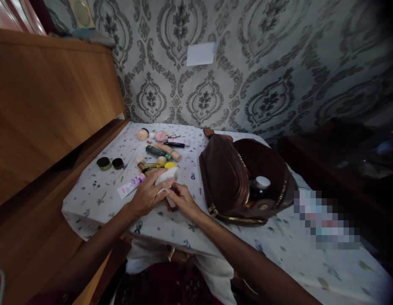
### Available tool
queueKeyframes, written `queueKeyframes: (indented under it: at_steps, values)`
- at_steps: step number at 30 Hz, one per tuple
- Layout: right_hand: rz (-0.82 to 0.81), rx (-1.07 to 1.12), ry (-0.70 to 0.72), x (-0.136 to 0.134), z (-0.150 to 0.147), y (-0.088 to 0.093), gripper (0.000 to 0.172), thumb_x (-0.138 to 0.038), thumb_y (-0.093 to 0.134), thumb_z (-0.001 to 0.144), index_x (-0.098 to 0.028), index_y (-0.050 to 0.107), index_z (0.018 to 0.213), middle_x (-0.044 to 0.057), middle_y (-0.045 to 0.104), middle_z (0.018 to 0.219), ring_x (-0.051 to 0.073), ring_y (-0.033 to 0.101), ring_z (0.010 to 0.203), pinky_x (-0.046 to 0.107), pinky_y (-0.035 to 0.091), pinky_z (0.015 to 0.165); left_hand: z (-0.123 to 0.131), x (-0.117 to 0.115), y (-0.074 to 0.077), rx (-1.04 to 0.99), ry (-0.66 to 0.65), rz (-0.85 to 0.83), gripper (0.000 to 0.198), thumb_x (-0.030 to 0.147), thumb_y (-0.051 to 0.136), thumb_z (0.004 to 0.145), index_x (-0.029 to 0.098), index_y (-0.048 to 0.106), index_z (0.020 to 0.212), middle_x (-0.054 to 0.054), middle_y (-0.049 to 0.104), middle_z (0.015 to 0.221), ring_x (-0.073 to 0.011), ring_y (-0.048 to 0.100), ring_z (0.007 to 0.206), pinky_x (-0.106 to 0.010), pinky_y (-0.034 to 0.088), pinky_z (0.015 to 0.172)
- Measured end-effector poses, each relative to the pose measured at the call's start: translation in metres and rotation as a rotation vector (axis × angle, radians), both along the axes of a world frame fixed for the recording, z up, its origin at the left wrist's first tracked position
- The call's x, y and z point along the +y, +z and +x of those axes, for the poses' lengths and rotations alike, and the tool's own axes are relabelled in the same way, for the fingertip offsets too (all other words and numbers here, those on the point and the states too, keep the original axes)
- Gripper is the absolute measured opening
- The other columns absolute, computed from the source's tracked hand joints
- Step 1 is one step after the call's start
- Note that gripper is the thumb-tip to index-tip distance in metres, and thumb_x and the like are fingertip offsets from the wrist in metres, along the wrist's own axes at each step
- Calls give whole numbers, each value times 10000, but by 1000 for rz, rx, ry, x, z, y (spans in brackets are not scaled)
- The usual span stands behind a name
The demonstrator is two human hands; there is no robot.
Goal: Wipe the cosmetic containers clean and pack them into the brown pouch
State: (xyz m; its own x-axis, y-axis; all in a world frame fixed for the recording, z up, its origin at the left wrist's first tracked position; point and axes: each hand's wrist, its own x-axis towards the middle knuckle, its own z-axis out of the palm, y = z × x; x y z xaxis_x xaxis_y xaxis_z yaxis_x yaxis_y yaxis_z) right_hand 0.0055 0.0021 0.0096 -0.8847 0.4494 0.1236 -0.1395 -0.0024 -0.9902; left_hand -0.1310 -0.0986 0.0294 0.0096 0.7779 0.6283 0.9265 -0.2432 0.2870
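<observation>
A white cloth [169,174] looks bunched, creased; the left hand [148,191] grips it

Dim, soft light, deep shadow at far right, stretched edges, 1 pixelated patch [325,222]

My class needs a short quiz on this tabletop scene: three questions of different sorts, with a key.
1. True or false: a white lid shows in the open bag.
2. Multiple choice: which hand is nearer the bag?
A) left
B) right
C) both equally near
3. Fill the gap: the white wad is held in the ____ hand.

Key:
1. True.
2. B, the right hand.
3. Left: the left hand.
</observation>
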Motion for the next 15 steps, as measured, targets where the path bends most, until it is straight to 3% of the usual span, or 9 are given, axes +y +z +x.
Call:
queueKeyframes:
  at_steps: [3, 6, 10, 15]
  values:
    - [205, 14, -62, 1, 0, 1, 401, -567, 647, 789, -195, 520, 713, -45, 428, 630, 107, 398, 583, 242, 332, 536, -1, 2, 15, -101, 15, -80, 409, 354, 325, 1016, 149, 679, 1038, -121, 647, 1047, -220, 610, 1032, -375, 491, 937]
    - [338, -23, -96, 0, 0, 3, 310, -452, 660, 795, -188, 533, 692, -48, 429, 630, 106, 385, 594, 238, 312, 553, 0, 5, 32, -188, 26, -166, 443, 335, 293, 1017, 159, 654, 831, -76, 635, 826, -197, 612, 823, -327, 493, 799]
    - [535, -75, -211, 2, 2, 1, 202, -380, 694, 778, -192, 625, 808, -14, 586, 722, 155, 514, 678, 267, 393, 641, 3, 10, 40, -186, 82, -245, 437, 332, 285, 1017, 178, 619, 781, -63, 646, 783, -195, 619, 778, -308, 471, 762]
    - [828, -137, -333, 4, 5, -8, 248, -312, 724, 754, -201, 640, 959, 75, 666, 922, 247, 601, 866, 349, 458, 776, 13, 14, 32, 24, 275, -421, 369, 340, 360, 989, 164, 648, 839, -117, 675, 843, -232, 653, 766, -334, 481, 759]
